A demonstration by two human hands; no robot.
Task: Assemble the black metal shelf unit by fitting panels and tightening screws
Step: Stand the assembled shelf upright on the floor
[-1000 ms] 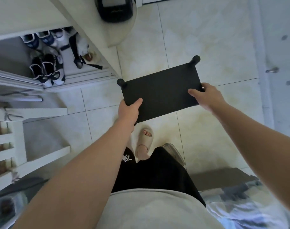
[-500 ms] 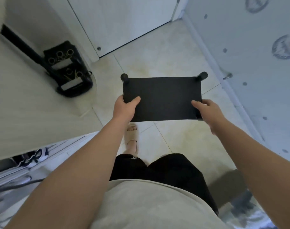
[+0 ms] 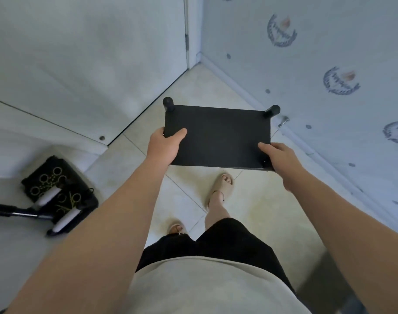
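Two hands carry the black shelf unit (image 3: 218, 134) in the air above the tiled floor (image 3: 193, 87), so the fitting looks largely done and the step in hand reads as taking the piece to its spot. Whether every screw is tight cannot be seen. The left hand (image 3: 164, 143) grips the unit's near-left edge, thumb flat on the top panel and fingers curled out of sight beneath. The right hand (image 3: 279, 157) pinches its near-right corner the same way. Two round-capped legs (image 3: 168, 104) (image 3: 271, 111) show past the unit's far corners. Beyond its far edge a white door (image 3: 91, 53) meets a patterned wall (image 3: 318, 64). A sandalled foot (image 3: 221, 184) stands below its near edge. In my judgement the next move calls for lowering the unit level so all legs land together, with the fingers slipped clear underneath
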